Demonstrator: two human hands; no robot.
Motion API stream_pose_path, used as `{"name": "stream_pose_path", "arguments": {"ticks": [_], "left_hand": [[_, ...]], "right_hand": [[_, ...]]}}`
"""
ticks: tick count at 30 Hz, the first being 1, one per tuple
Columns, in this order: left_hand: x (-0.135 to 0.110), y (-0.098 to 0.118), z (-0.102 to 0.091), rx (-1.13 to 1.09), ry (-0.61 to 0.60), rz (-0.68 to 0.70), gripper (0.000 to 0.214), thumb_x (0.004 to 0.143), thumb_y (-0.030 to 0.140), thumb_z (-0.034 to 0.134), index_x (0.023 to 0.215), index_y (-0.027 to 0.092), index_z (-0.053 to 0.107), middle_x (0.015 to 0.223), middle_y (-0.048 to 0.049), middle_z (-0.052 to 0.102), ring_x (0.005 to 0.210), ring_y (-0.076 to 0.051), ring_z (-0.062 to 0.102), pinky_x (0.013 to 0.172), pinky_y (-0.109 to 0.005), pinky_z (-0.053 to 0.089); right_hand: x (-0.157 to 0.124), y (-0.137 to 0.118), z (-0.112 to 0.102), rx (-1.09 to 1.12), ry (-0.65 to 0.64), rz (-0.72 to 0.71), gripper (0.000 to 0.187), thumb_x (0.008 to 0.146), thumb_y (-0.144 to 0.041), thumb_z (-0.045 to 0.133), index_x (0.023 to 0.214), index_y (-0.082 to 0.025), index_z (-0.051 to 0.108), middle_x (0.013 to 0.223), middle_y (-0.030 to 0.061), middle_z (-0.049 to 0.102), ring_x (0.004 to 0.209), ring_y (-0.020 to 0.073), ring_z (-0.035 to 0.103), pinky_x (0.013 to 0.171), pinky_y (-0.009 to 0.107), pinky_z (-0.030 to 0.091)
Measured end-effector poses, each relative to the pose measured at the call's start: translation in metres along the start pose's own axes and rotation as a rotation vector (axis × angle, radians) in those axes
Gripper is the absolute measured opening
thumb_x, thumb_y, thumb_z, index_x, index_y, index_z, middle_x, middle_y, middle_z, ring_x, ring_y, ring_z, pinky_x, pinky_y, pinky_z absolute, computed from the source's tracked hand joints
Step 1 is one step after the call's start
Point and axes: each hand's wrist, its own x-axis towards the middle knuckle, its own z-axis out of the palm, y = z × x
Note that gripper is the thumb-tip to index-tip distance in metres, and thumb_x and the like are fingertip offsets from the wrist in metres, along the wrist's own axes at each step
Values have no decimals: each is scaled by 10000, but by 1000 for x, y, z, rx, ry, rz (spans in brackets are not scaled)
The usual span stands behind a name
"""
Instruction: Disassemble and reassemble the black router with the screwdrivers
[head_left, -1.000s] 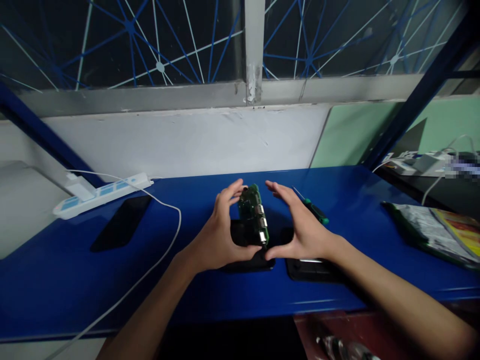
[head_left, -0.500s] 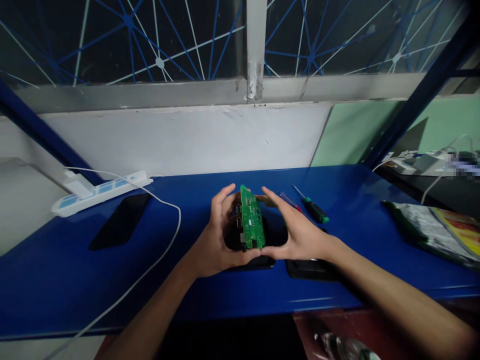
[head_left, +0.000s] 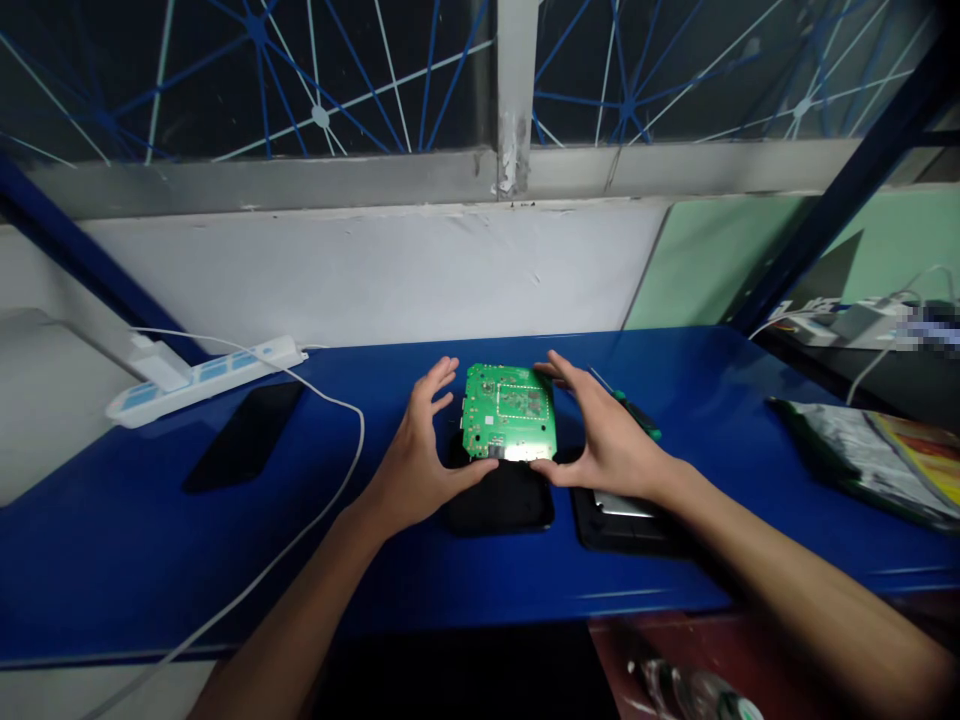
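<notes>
A green circuit board (head_left: 510,415) is between my two hands, one broad face toward me and its near edge low. My left hand (head_left: 412,455) curves round its left side, the thumb at the near edge and the fingertips close to the left edge. At its right side, my right hand (head_left: 611,435) holds the board, thumb at the near corner and fingers by the far corner. Beneath and nearer me lies an open black plastic case half (head_left: 501,500). Another black case piece (head_left: 630,535) with a silvery plate sits under my right wrist, partly hidden.
A green-and-black screwdriver (head_left: 637,415) lies behind my right hand. To the left are a black phone (head_left: 244,440), a white power strip (head_left: 206,385) and a loose white cable (head_left: 360,440). A shiny bag (head_left: 870,455) lies at the right on the blue table (head_left: 405,590).
The circuit board has turned from nearly edge-on to show its broad face. My hands have shifted with it, and the black case half beneath is now more visible.
</notes>
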Motion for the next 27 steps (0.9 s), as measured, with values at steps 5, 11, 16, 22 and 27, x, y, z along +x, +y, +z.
{"name": "stream_pose_path", "arguments": {"ticks": [5, 11, 16, 22, 27], "left_hand": [[-1, 3, 2, 118, -90, 5, 1110, 754, 171, 777, 1584, 312, 53, 1627, -155, 210, 1452, -449, 303, 1114, -671, 418], [-2, 7, 1, 256, -161, 38, 1118, 752, 155, 745, 1592, 271, 16, 1610, -181, 232, 1442, -465, 283, 1080, -710, 422], [-2, 8, 1, 295, -108, 86, 1103, 714, 183, 793, 1572, 237, 102, 1529, -198, 329, 1376, -455, 354, 1043, -719, 432], [-1, 8, 2, 312, -58, 141, 1052, 722, 192, 796, 1542, 250, 139, 1487, -184, 364, 1357, -434, 390, 1064, -709, 400], [0, 8, 2, 294, -65, 146, 1025, 729, 195, 790, 1534, 215, 157, 1494, -206, 357, 1370, -420, 374, 1066, -685, 416]], "right_hand": [[-1, -1, -1, -63, -9, -51, 1157, 762, -472, 745, 1601, -174, 5, 1518, 225, 445, 1372, 395, 478, 1110, 612, 439], [0, -5, -4, -78, -28, -126, 1157, 793, -458, 740, 1602, -197, -44, 1541, 224, 422, 1384, 392, 470, 1095, 609, 459], [1, -6, -6, -59, -48, -137, 1135, 810, -424, 731, 1602, -206, -52, 1564, 221, 389, 1405, 383, 445, 1096, 599, 464], [0, -4, -6, -82, -135, -113, 1217, 793, -420, 769, 1593, -195, -120, 1614, 234, 278, 1475, 385, 335, 1152, 605, 400], [1, -4, -7, -69, -129, -80, 1203, 810, -383, 766, 1591, -218, -135, 1613, 215, 289, 1469, 365, 349, 1164, 565, 405]]}}
